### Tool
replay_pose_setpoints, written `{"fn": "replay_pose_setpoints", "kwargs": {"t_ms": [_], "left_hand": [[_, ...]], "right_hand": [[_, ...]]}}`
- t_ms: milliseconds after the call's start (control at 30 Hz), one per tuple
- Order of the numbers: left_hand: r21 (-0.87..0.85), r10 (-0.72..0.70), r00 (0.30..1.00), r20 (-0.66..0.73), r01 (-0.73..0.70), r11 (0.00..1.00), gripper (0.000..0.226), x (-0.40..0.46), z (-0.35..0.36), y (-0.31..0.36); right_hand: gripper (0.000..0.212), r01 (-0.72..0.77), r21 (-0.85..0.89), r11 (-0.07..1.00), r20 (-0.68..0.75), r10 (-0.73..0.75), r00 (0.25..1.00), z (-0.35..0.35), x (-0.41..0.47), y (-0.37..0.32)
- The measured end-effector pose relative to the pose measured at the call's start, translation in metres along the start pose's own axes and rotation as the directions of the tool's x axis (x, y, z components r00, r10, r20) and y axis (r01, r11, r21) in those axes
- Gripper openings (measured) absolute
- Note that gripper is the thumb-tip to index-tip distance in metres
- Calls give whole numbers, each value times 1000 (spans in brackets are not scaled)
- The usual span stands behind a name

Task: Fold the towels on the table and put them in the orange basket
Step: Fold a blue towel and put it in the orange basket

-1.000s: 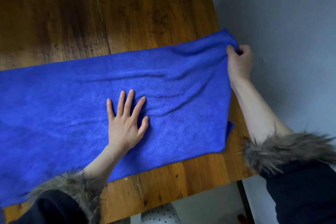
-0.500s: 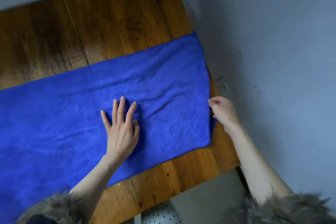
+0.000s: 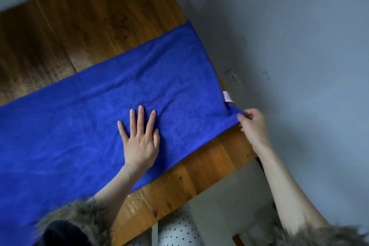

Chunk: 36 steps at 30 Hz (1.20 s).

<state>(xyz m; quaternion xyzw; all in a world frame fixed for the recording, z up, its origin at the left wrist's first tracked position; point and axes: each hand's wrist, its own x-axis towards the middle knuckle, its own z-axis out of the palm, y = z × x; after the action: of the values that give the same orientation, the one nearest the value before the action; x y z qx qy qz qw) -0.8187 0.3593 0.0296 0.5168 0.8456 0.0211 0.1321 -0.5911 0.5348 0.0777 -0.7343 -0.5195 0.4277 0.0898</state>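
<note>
while the blue towel (image 3: 95,118) lies flat across the table (image 3: 89,26) | left hand (image 3: 140,138) presses it, fingers spread | right hand (image 3: 252,124) pinches near-right corner | folding looks barely started, no basket in view

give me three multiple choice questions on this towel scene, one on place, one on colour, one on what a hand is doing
1. Where does the right hand hold the towel?
A. at its near right corner
B. at its middle
C. at its far left edge

2. What colour is the towel?
A. orange
B. blue
C. white

3. What is the left hand doing?
A. pinching a corner
B. hanging off the table
C. lying flat on the towel, fingers spread

Answers:
1 A, the fingers pinch the corner just below the white tag, by the table's right edge.
2 B, the cloth spread over the wooden table is deep blue.
3 C, the palm is down on the cloth with straight fingers.
</note>
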Motion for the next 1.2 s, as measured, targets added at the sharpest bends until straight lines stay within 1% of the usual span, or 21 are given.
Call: {"fn": "replay_pose_setpoints", "kwargs": {"t_ms": [33,67,100,133,200,267,333,400,433,467,500,567,633,700,800,833,933,1000,1100,1133,1200], "left_hand": [[0,-5,1000,13,5,1000,52,0,0,0],[-1,-7,1000,26,7,1000,53,0,-1,1],[-4,-7,999,38,7,1000,53,0,-1,2],[-14,-9,999,51,10,1000,53,0,-3,3],[-55,-24,998,55,27,998,52,1,-7,7],[-129,-60,998,31,63,990,47,3,-12,12],[-204,-54,998,-19,49,978,39,2,-18,19],[-254,32,995,-94,-55,966,29,1,-22,27],[-306,64,992,-110,-95,947,26,1,-24,33],[-382,80,993,-91,-109,918,25,2,-26,41],[-462,79,996,-46,-91,882,23,3,-29,49],[-564,57,997,53,-17,826,22,9,-33,67],[-614,8,991,130,74,786,27,19,-36,83],[-602,-46,979,198,159,782,34,29,-37,94],[-514,-132,962,240,241,823,39,39,-36,101],[-485,-146,960,239,248,838,37,40,-36,103],[-371,-129,962,241,214,904,27,39,-35,107],[-330,-118,960,256,201,922,24,41,-34,108],[-339,-79,952,296,182,923,22,47,-37,102],[-345,-54,950,306,163,924,21,50,-39,99],[-353,-2,944,329,125,927,19,52,-42,93]], "right_hand": [[14,-40,53,998,-22,41,999,-5,-1,4],[10,-71,82,994,-25,74,997,-8,-4,7],[4,-95,101,990,-16,97,995,-8,-7,10],[4,-108,115,987,-7,110,994,-6,-9,14],[11,-78,147,986,-9,80,997,2,-14,15],[14,28,143,989,5,-29,1000,9,-22,11],[17,173,103,980,96,-182,979,13,-36,2],[19,296,43,954,266,-297,917,15,-48,-8],[19,324,23,946,351,-311,883,16,-49,-10],[18,327,20,945,411,-306,859,16,-49,-12],[18,302,37,952,429,-288,856,15,-46,-14],[23,237,83,968,368,-250,895,11,-36,-19],[30,250,52,967,240,-255,937,8,-22,-29],[28,283,-3,959,130,-281,951,6,0,-42],[22,307,-30,951,60,-304,951,15,37,-70],[20,329,-56,943,54,-326,944,20,48,-81],[27,405,-159,900,58,-401,914,36,71,-115],[30,425,-197,884,75,-418,905,48,83,-136],[33,434,-276,858,138,-411,901,66,95,-157],[32,440,-305,845,142,-416,898,71,97,-162],[27,431,-350,832,104,-423,900,77,102,-169]]}}
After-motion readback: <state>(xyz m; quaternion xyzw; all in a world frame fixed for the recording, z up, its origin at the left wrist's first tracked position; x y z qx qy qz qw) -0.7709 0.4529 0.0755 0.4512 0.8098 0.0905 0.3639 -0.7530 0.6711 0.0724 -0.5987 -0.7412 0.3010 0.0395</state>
